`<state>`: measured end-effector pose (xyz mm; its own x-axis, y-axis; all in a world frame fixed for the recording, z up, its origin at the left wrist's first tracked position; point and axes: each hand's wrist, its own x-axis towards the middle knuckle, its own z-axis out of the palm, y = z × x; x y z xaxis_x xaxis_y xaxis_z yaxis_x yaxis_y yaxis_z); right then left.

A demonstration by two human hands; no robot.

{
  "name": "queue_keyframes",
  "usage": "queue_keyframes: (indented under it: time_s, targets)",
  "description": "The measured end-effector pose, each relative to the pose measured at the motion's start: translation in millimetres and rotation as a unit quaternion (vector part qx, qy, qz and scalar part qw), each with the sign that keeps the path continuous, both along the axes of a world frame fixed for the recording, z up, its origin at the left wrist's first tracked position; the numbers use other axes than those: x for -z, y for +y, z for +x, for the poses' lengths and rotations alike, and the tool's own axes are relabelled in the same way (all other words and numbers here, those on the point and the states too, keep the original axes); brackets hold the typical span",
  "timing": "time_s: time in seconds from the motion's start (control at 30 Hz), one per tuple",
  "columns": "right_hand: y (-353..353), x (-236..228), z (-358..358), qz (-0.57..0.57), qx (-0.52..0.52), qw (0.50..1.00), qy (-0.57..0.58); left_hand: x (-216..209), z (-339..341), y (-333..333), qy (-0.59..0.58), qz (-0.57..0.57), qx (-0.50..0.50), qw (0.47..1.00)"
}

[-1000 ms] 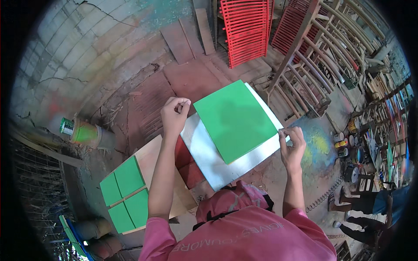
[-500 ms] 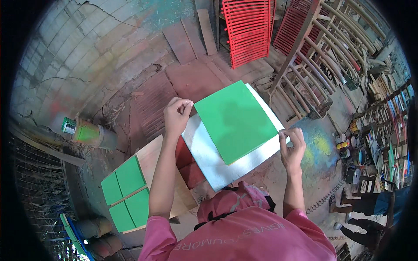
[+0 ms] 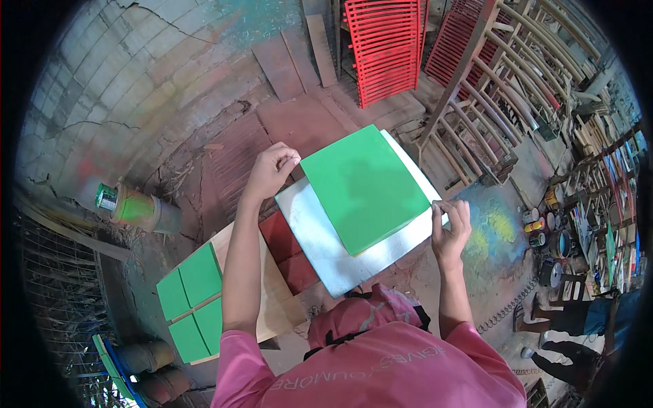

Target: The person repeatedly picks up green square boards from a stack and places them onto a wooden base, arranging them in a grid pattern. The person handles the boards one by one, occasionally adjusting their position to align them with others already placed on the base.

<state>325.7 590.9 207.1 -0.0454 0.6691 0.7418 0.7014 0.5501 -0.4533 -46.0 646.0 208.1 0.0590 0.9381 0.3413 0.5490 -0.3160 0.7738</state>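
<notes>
1. Head view, held item: a green panel (image 3: 364, 187), square and flat, is lying on a larger white sheet (image 3: 326, 245), both lifted in front of the person over the reddish floor (image 3: 231, 163).
2. Head view, left hand (image 3: 271, 170): fingers are pinching together on the far-left corner of the stack, where the panel meets the sheet.
3. Head view, right hand (image 3: 450, 228): fingers are closing on the near-right edge, clamped at the panel's right corner and the sheet under it.
4. Head view, key relation: the two grips are sitting on opposite corners, so the panel is spanning the diagonal between them, running from far left to near right; neither hand is nearer its middle.
5. Head view, surroundings: a board (image 3: 235, 292) carrying green squares (image 3: 194, 299) is resting low at the left; red blocks (image 3: 289, 251) are showing just beneath the sheet; a green can (image 3: 129, 206) is lying further left; red slatted frames (image 3: 384, 47) are leaning at the far side.
</notes>
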Motion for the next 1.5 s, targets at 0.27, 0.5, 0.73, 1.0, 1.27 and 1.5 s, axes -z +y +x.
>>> queue_keyframes:
  time_s: [0.27,0.5,0.73,1.0,1.27,1.5]
  targets:
    - [0,4,-2,0.016,0.019,1.0,-0.001,-1,-5,2,-0.003,-0.023,0.038,0.999]
    - [12,5,6,0.021,0.012,1.0,-0.003,-7,-1,-13,0.016,-0.047,0.043,0.998]
    - [-14,2,-3,-0.18,0.019,0.941,0.286,13,-5,-25,-0.043,-0.05,0.003,0.998]
    - [-109,-9,-57,-0.578,-0.157,0.536,0.595,7,4,-60,-0.175,0.084,-0.155,0.969]
    - [-101,-4,-74,-0.572,-0.069,0.623,0.529,13,19,-170,-0.241,-0.001,-0.217,0.946]
    - [-105,1,-99,-0.524,-0.001,0.655,0.545,51,28,-255,-0.277,-0.083,-0.216,0.933]
